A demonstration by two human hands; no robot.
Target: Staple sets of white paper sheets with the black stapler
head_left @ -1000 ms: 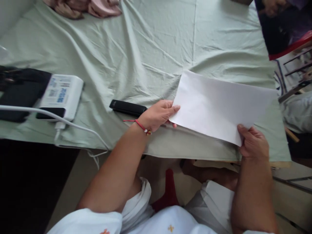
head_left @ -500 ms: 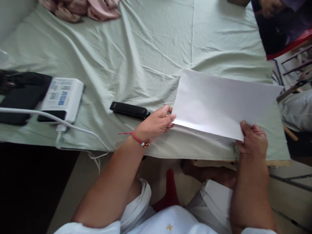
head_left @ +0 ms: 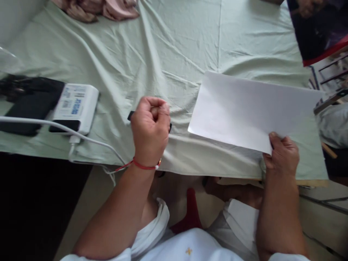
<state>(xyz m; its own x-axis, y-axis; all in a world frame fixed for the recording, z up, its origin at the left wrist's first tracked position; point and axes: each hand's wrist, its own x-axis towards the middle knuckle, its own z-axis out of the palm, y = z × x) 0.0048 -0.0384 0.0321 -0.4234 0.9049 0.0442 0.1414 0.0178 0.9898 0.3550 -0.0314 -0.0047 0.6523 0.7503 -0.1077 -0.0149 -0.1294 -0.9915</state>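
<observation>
- A white rectangular sheet of paper [head_left: 252, 114] lies flat on a pale green bedsheet [head_left: 168, 47], toward the right and near the bed's near edge.
- The right hand [head_left: 282, 159] pinches the paper's near right corner, thumb on top and fingers curled under.
- The left hand [head_left: 150, 128] is curled into a loose fist, apart from the paper, left of it. It hovers over a slim black rectangular device [head_left: 131, 115], mostly hiding it; whether it grips the device cannot be told.
- A red thread bracelet [head_left: 144, 166] circles the left wrist.
- Far left, a white box-shaped power bank [head_left: 76, 107] rests on the sheet with a white cable [head_left: 89, 139] plugged in, beside a black pouch [head_left: 27, 105] whose contents are hidden.
- Crumpled pink cloth [head_left: 100, 8] lies at the far edge.
</observation>
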